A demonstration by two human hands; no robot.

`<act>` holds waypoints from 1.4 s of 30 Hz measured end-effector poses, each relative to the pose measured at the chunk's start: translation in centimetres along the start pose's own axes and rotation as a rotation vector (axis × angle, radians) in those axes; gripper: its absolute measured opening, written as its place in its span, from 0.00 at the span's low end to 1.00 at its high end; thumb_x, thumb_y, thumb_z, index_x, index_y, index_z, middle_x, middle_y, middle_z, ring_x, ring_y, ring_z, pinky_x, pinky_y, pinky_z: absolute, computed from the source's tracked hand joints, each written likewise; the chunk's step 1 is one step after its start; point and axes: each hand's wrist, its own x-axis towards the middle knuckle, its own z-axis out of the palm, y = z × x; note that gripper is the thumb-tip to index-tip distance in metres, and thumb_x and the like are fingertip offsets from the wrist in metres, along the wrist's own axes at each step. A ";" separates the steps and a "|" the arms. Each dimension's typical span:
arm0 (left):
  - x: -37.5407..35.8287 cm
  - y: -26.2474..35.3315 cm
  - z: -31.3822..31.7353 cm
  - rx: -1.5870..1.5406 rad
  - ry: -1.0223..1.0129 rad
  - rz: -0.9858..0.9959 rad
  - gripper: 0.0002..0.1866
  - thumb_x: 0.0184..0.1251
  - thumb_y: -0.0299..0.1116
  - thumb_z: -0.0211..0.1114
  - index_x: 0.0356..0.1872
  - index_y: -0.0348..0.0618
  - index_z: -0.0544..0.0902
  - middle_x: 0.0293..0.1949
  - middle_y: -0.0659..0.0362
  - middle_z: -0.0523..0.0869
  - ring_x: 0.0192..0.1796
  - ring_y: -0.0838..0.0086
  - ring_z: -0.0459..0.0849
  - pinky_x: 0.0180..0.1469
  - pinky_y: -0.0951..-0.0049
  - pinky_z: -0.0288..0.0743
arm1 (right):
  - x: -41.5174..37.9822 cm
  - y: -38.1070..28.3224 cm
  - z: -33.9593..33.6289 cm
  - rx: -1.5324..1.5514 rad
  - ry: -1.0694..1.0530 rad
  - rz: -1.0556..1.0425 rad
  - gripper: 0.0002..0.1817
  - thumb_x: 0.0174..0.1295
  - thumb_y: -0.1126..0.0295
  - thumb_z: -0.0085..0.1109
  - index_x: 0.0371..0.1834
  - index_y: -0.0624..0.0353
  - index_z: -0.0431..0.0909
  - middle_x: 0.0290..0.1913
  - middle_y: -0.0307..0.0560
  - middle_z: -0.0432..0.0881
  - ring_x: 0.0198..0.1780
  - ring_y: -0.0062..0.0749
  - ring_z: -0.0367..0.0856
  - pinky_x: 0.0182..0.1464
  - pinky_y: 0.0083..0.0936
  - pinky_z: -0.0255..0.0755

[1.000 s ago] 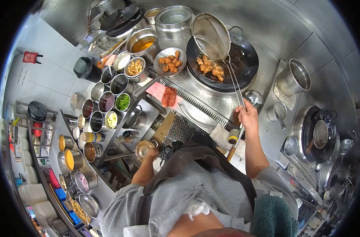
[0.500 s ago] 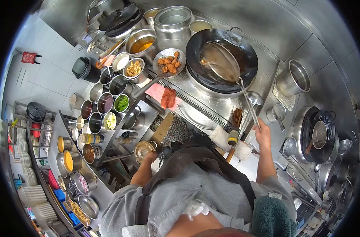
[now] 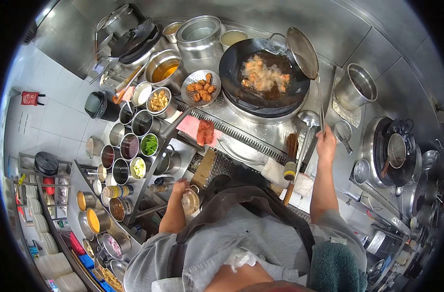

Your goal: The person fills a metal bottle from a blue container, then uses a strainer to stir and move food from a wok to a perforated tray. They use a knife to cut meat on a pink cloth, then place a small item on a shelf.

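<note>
The right hand [image 3: 326, 146] has its fingers wrapped round the long, thin handle of the strainer [image 3: 302, 52]. Beyond them, the round mesh is tilted up at the wok's rim, likely so the rough golden food [image 3: 265, 75] can bubble freely in the smooth black wok [image 3: 230, 80]. The left hand [image 3: 181, 187] is beside a clear, rounded bowl [image 3: 190, 201]; whether its fingers grip it, I cannot tell. Left of the right fingers lies a stiff-bristled brush [image 3: 291, 144], handily near the heat.
</note>
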 end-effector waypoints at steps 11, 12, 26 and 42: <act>0.9 19.4 -4.9 -0.762 0.142 0.036 0.23 0.69 0.48 0.54 0.51 0.36 0.74 0.45 0.50 0.82 0.49 0.60 0.82 0.48 0.61 0.76 | -1.8 -5.8 7.7 0.689 -0.229 0.469 0.16 0.59 0.78 0.45 0.49 0.65 0.76 0.22 0.44 0.75 0.11 0.20 0.62 0.09 0.20 0.47; 1.0 20.8 -5.0 -0.868 0.039 0.044 0.23 0.70 0.48 0.53 0.50 0.35 0.73 0.44 0.50 0.82 0.48 0.58 0.83 0.48 0.61 0.77 | -1.7 -6.6 8.5 0.813 -0.235 0.511 0.16 0.58 0.78 0.46 0.50 0.66 0.75 0.24 0.45 0.76 0.11 0.20 0.63 0.09 0.19 0.48; 6.7 30.5 -5.8 -0.483 -0.486 -0.127 0.17 0.62 0.35 0.56 0.47 0.34 0.77 0.39 0.52 0.84 0.37 0.68 0.85 0.35 0.73 0.79 | -4.2 -12.3 5.8 0.769 -0.350 0.457 0.13 0.60 0.76 0.50 0.49 0.65 0.75 0.25 0.42 0.77 0.11 0.17 0.63 0.10 0.15 0.50; 6.1 31.1 -1.9 -0.617 -0.622 -0.138 0.07 0.61 0.25 0.58 0.39 0.40 0.70 0.26 0.58 0.76 0.19 0.79 0.72 0.18 0.82 0.67 | -8.8 -12.7 8.4 0.137 -0.248 0.126 0.20 0.62 0.75 0.50 0.58 0.60 0.74 0.24 0.41 0.79 0.17 0.23 0.72 0.21 0.23 0.66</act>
